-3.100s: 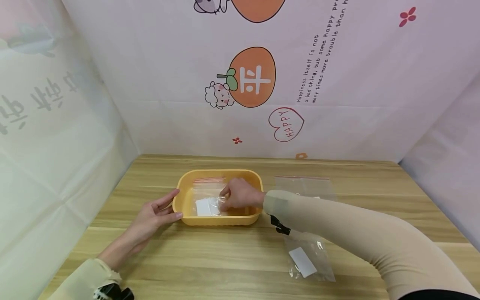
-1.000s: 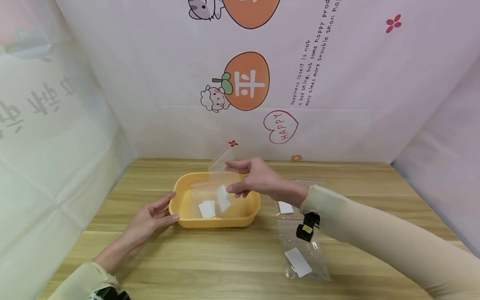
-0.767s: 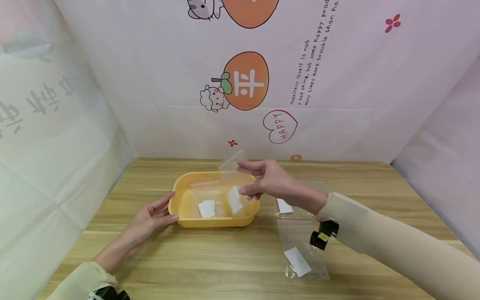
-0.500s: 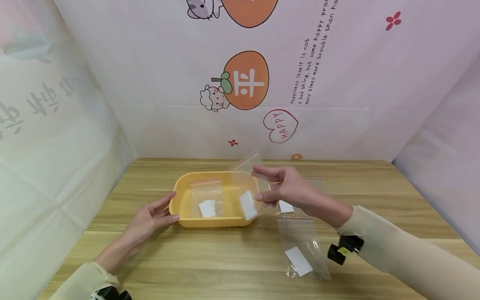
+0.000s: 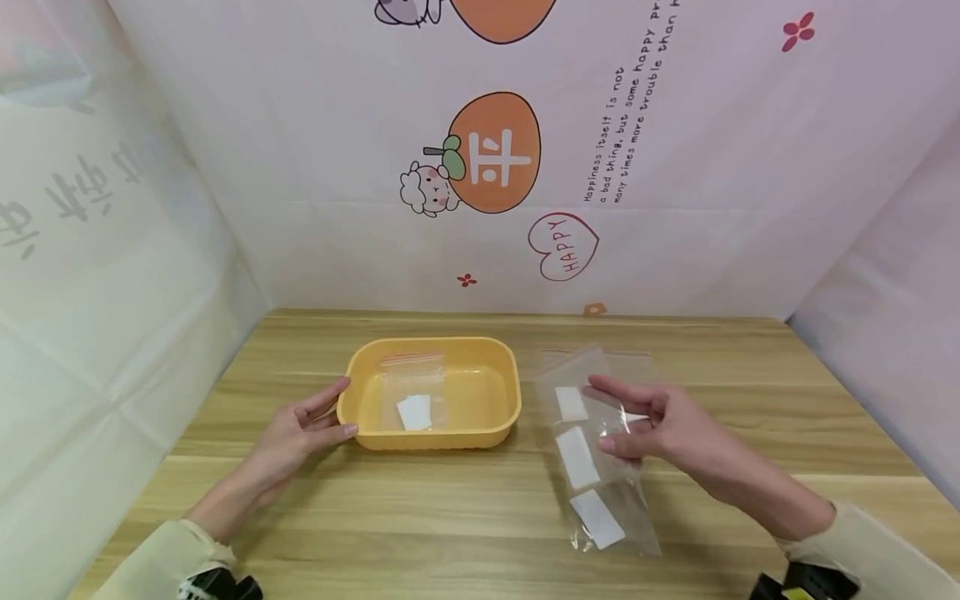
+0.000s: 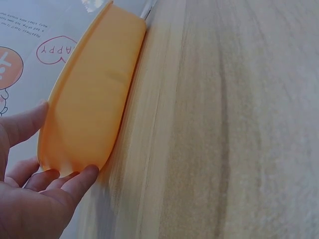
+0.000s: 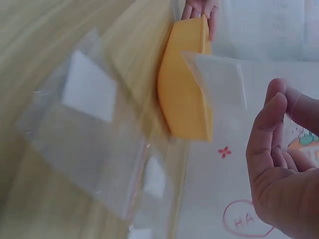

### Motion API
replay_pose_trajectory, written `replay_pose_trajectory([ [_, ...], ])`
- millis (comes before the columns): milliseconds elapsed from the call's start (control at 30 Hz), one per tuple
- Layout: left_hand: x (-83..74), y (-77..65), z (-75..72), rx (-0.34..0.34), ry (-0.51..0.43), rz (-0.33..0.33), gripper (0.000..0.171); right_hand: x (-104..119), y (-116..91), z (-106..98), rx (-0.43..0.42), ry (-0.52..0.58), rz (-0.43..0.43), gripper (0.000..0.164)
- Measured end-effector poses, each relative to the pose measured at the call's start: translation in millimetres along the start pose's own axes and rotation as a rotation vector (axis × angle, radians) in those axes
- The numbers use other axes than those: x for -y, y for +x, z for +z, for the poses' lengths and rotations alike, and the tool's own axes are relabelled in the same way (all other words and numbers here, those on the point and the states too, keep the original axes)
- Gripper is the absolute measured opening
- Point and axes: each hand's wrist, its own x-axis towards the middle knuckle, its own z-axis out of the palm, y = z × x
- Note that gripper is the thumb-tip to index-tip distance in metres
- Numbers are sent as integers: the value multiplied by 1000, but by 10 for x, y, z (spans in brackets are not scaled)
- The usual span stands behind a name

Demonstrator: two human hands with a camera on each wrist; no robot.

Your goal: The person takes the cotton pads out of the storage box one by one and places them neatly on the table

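Observation:
At the left end of a yellow plastic tray (image 5: 480,400), my left hand (image 5: 296,437) holds the end wall between thumb and fingers. In the left wrist view, its fingertips press against the tray's outer side (image 6: 94,89). Inside the tray lies a clear zip bag (image 5: 390,392) with white pieces in it. My right hand (image 5: 660,425) pinches a clear zip bag by its right edge; a white card (image 5: 577,458) shows in its lower part. This held bag hangs over two similar bags on the table, partly covering them.
On the wooden table (image 5: 420,525), right of the tray, lie a far zip bag with a white card (image 5: 572,403) and a near zip bag with another white card (image 5: 597,518). A printed cloth (image 5: 337,167) closes off the back.
My right hand has lifted a zip bag out of the tray and carried it right, over the bags on the table. The left hand has stayed at the tray's end.

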Motion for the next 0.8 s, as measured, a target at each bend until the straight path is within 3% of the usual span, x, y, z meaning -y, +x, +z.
replay_pose_trajectory([
  [367, -10, -1, 11, -20, 17, -21, 86, -506, -456, -263, -25, -30, 103, 71],
  [633, 1, 1, 15, -13, 11, -13, 85, -797, -681, -457, 10, -1, 91, 68],
  [800, -6, 7, 19, -14, 0, -14, 84, -925, -745, -562, -2, -93, 63, 69],
])
